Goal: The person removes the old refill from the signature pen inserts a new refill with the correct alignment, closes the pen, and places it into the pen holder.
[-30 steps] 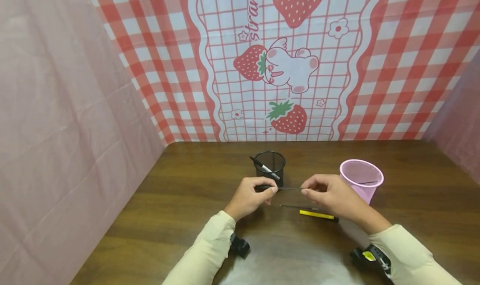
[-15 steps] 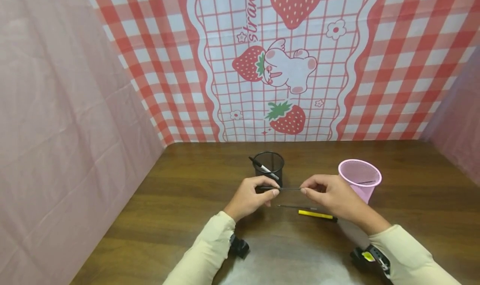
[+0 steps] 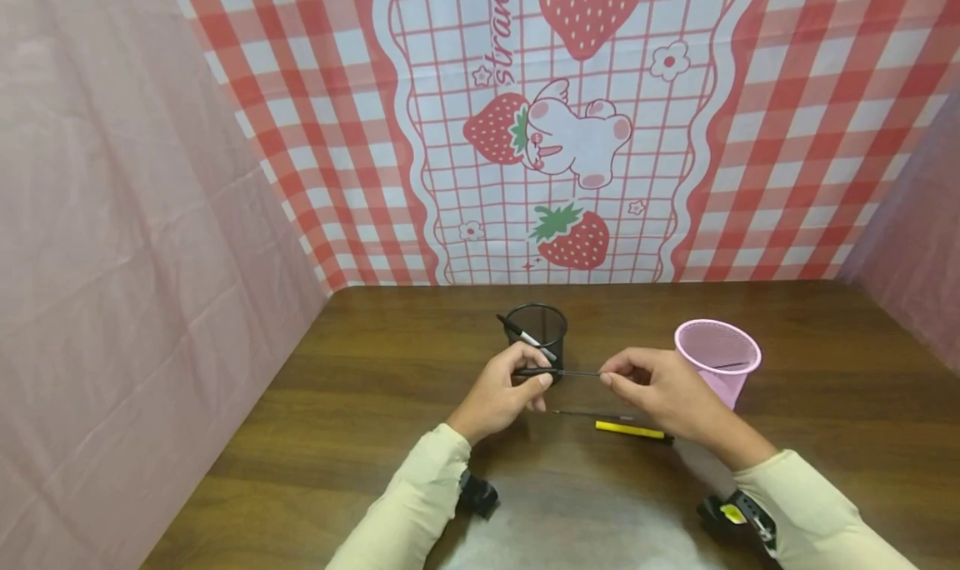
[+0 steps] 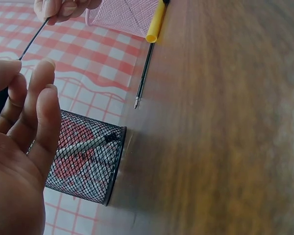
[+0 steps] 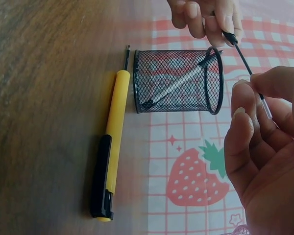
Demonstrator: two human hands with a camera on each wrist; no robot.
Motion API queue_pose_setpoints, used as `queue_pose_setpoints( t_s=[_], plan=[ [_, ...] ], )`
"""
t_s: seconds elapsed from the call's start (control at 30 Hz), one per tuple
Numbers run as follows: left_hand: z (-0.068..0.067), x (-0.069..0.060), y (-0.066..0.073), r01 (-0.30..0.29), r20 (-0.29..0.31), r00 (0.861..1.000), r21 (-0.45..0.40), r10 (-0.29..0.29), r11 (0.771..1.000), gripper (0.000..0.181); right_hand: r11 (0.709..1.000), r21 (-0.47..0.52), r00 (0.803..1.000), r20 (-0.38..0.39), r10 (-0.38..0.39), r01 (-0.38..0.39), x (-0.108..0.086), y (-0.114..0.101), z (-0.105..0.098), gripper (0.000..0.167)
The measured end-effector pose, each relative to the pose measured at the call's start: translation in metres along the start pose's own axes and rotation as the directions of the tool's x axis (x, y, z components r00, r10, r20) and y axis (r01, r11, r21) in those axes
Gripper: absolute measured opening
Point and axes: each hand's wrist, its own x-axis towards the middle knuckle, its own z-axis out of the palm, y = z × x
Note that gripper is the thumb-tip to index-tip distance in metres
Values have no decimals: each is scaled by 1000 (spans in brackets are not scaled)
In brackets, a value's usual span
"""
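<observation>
The left hand (image 3: 501,392) pinches a black pen barrel (image 3: 531,372) between thumb and fingers, in front of the black mesh cup. A thin dark refill (image 5: 244,58) runs from that barrel across to the right hand (image 3: 660,388), whose thumb and fingertips pinch it; its pale end shows past the fingers in the right wrist view. On the table below the hands lie a yellow pen barrel (image 3: 630,429) with a black clip and a dark refill (image 4: 146,71). Whether those two touch, I cannot tell.
Behind the left hand stands the black mesh cup (image 5: 176,83) with a white and black marker (image 3: 531,337) leaning in it. A pink mesh cup (image 3: 717,347) with a thin dark item inside stands behind the right hand. Patterned cloth hangs at the table's back edge.
The left hand's fingers have lifted slightly and shifted on the barrel, and the held piece has risen a little. The right hand keeps its pinch, nearly still.
</observation>
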Motion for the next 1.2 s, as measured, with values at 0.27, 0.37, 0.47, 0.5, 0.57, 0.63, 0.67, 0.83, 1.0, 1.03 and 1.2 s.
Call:
queue_pose_setpoints(
  t_s=[0.27, 0.37, 0.47, 0.5, 0.57, 0.63, 0.67, 0.83, 1.0, 1.03, 1.2],
  plan=[
    [1, -1, -2, 17, -25, 1000, 5, -17, 1000, 13, 999, 5, 999, -7, -34, 34, 0, -1, 4, 4],
    [1, -1, -2, 1, -24, 1000, 10, -1, 1000, 13, 999, -3, 999, -13, -40, 40, -1, -2, 6, 5],
    [0, -1, -3, -31, -18, 999, 20, 31, 999, 14, 999, -14, 999, -29, -45, 45, -1, -3, 8, 12],
    [0, -1, -2, -41, -17, 999, 21, 41, 999, 15, 999, -17, 998, -34, -49, 48, -1, -3, 9, 14],
    [0, -1, -2, -58, -15, 998, 28, 59, 998, 17, 998, -24, 998, -40, -55, 54, -1, -3, 10, 15],
    [0, 0, -2, -70, -16, 997, 35, 71, 997, 17, 998, -27, 998, -42, -57, 56, -1, -3, 11, 14],
    [1, 0, -2, -72, -19, 997, 40, 73, 997, 17, 998, -29, 997, -41, -59, 58, -1, -3, 12, 13],
    [3, -1, 0, -78, -34, 996, 74, 81, 994, 17, 997, -29, 997, -37, -70, 69, -2, -5, 16, 8],
    [4, -5, 16, -103, -30, 994, 92, 106, 990, 17, 997, -19, 997, -29, -75, 75, -3, -7, 19, 14],
    [4, -6, 21, -107, -28, 994, 92, 110, 990, 17, 997, -13, 997, -26, -75, 75, -3, -7, 19, 15],
    [4, -9, 36, -127, -24, 991, 93, 130, 988, 14, 996, -3, 996, -25, -87, 87, -3, -8, 21, 16]
  ],
)
